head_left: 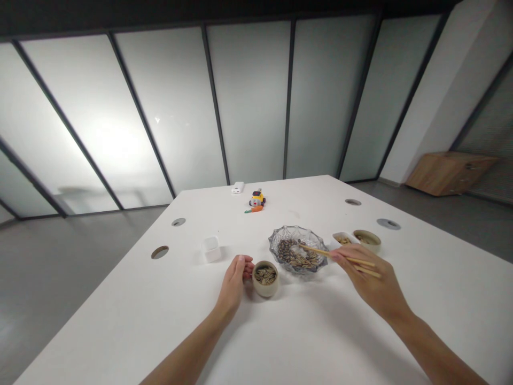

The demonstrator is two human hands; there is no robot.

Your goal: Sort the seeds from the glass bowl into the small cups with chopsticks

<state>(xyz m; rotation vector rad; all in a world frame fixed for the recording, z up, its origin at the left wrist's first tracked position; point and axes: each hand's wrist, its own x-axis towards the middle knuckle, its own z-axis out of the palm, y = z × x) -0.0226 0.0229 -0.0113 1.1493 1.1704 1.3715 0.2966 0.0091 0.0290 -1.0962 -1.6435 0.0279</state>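
Chopsticks [315, 249], pinched firmly in the right grip [371, 272], point their tips over the glass bowl [297, 231] of seeds [302, 261]. Near and left of it stands a seed-filled cup [266, 290]; at its left side the left grip [233, 278] curls part-open, contact unclear. A tub [211, 251] sits farther left on the bench [160, 315], a toy car [257, 198] far.

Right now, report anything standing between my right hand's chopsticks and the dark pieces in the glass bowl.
Nothing visible: the chopsticks in your right hand reach into the glass bowl, tips beside the dark pieces.
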